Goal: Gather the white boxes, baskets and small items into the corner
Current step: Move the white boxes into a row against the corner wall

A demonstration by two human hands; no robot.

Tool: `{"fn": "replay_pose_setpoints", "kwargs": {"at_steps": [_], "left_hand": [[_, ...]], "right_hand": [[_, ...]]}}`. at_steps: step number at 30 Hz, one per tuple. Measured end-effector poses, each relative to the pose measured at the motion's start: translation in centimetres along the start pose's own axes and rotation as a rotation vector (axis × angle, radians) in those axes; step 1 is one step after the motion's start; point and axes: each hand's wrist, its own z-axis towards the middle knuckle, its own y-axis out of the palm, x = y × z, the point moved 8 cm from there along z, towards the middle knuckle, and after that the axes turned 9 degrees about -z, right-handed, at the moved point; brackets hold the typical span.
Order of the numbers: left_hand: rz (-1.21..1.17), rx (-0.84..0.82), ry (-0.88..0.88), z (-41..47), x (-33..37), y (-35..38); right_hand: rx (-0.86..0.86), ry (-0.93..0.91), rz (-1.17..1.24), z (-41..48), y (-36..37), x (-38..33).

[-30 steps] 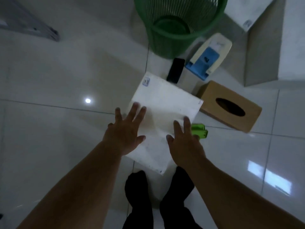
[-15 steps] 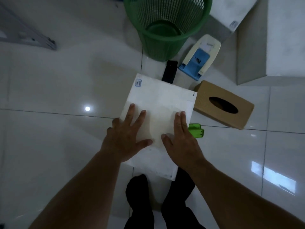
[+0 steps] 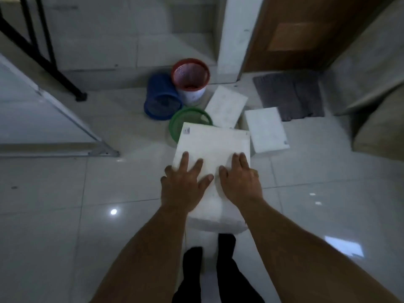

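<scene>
Two flat palms press on the top of the white box (image 3: pixel 213 154) we are working across the floor (image 3: pixel 65 215): our left hand (image 3: pixel 183 184) sits near its left edge, our right hand (image 3: pixel 239 181) toward its right edge, fingers spread and extended, neither one curled around anything. The box lies directly ahead of us, its long axis running away from our feet toward the corner, so both hands stand about equally near it and a straight forward shove looks like the move it calls for. Just beyond its far edge stands the green basket (image 3: pixel 190 119), apparently touching or partly hidden behind the box; farther on, a blue basket (image 3: pixel 160 101) lies on its side against an upright red-rimmed basket (image 3: pixel 190 80) near the wall. Two more white boxes (image 3: pixel 226 106) rest to the right of the baskets, one angled, the other (image 3: pixel 265 130) just beside our box's far right corner. A grey mat (image 3: pixel 290 92) lies before the wooden door (image 3: pixel 301 29). We judge the gathering well along, with this box nearly home.
</scene>
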Motion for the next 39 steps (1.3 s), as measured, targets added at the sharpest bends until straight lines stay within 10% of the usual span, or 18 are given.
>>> {"fn": "replay_pose_setpoints", "kwargs": {"at_steps": [13,39], "left_hand": [[0.011,0.165,0.522,-6.1,29.8,-15.1],[0.143,-0.245,1.488,-34.3,94.5,16.0]], "right_hand": [[0.49,0.493,0.179,-14.4,-22.1,19.1],[0.584,1.548,0.478,-47.0,-18.6,80.8]]}}
